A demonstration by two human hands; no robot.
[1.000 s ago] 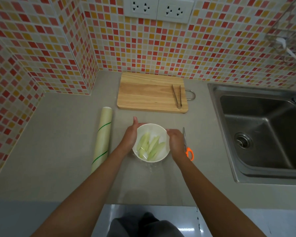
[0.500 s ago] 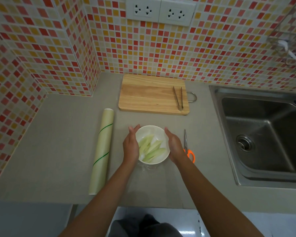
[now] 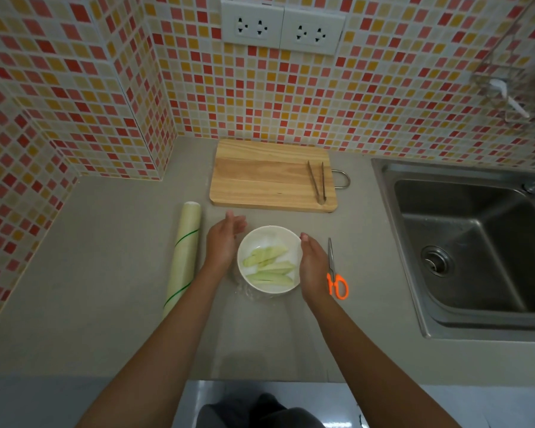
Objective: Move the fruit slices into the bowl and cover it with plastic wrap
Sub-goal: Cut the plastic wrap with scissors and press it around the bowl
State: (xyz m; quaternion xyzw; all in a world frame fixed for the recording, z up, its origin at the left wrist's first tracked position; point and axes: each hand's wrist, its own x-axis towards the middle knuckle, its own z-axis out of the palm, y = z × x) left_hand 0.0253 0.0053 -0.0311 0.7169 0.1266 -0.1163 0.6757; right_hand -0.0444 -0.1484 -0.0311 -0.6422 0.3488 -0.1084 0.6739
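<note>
Both hands have an open grip: the left hand stands with flat, spread fingers just beside the left wall of the bowl, and the right hand stands the same way against the right wall, neither one closed on anything. The bowl rests on the worktop near the middle, a little toward the front edge, between the roll of plastic wrap on its left and the orange-handled scissors on its right. The fruit slices lie inside it already, and a clear film seems to cover the rim, with some crumpled wrap visible at the front foot of the bowl. I judge that the step in hand is to press the film down the sides. To do it well, the palms should slide downward along the wall with light, even pressure, going around the rim, so the film clings and does not tear; the loose part at the front should be tucked under. The bowl is light and could slip, so one hand should steady it. The slices are long and thin; their long axis runs almost from the left to the right edge of the worktop, a little tilted. The roll's long axis runs from the front edge toward the back wall. The wooden cutting board with the tongs lies behind, well apart.
</note>
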